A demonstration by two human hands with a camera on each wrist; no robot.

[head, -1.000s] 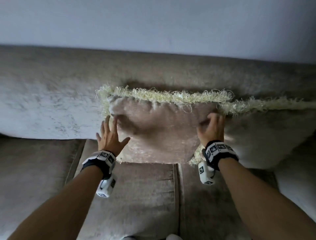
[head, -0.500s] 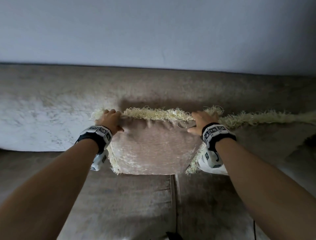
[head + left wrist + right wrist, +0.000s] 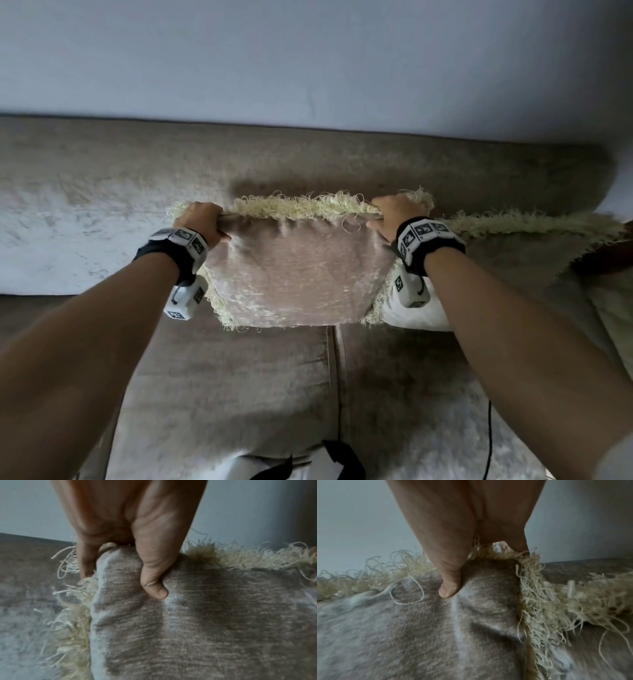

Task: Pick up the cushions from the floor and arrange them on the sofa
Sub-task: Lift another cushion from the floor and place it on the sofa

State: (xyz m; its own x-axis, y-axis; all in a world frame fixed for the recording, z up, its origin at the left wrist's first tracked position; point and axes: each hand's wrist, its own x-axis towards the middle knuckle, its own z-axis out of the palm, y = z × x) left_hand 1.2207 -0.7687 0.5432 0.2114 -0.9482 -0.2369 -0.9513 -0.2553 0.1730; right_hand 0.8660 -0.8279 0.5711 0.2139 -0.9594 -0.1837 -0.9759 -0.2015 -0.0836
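Note:
A taupe velvet cushion [image 3: 301,274] with a cream fringe stands upright against the backrest of the beige sofa [image 3: 102,178]. My left hand [image 3: 200,221] grips its top left corner, thumb pressed into the front face [image 3: 154,585]. My right hand [image 3: 394,216] grips the top right corner the same way, thumb on the velvet [image 3: 448,588]. The other fingers of both hands are hidden behind the cushion. A second fringed cushion [image 3: 520,253] leans against the backrest just to the right, touching the first.
A white cushion [image 3: 418,311] shows under my right wrist. The seat seam [image 3: 334,377] runs down the middle of the sofa seat. A thin black cable [image 3: 489,438] hangs at the lower right. A pale wall [image 3: 308,61] rises behind the backrest.
Both hands moved from the cushion's front face up to its top corners and closed on them. The cushion has been pulled more upright against the backrest.

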